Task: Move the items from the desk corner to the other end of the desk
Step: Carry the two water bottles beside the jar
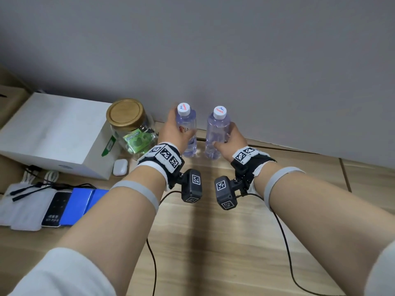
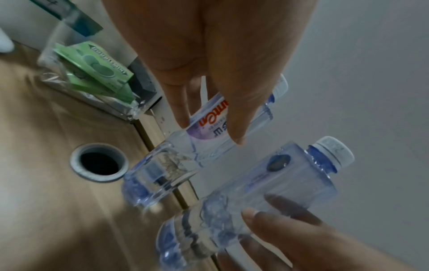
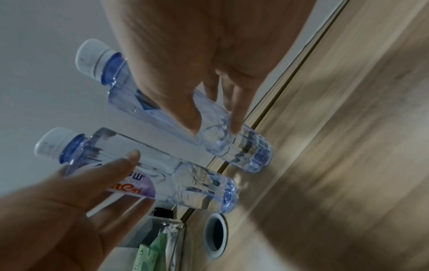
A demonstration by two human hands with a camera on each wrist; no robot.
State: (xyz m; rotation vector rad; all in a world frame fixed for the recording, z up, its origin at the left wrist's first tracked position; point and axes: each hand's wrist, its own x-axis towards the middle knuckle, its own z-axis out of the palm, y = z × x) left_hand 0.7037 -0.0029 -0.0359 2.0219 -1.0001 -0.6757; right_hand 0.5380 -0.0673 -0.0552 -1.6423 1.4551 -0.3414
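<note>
Two clear water bottles stand upright side by side on the wooden surface (image 1: 213,242), close to the grey wall (image 1: 235,50) at the far edge. The left hand (image 1: 173,129) has its fingers curled round the left bottle (image 1: 188,133); the right hand (image 1: 229,139) wraps the right bottle (image 1: 215,135). Each has a white cap with red and blue print too small to read; the left bottle's label shows red letters "men". Left of them stands one glass jar (image 1: 130,129) with a gold lid, holding green packets marked "DOUBLEMINT". One white earbud case (image 1: 120,167) lies beside one white box (image 1: 53,133). One round cable hole (image 2: 99,162) is cut in the surface.
</note>
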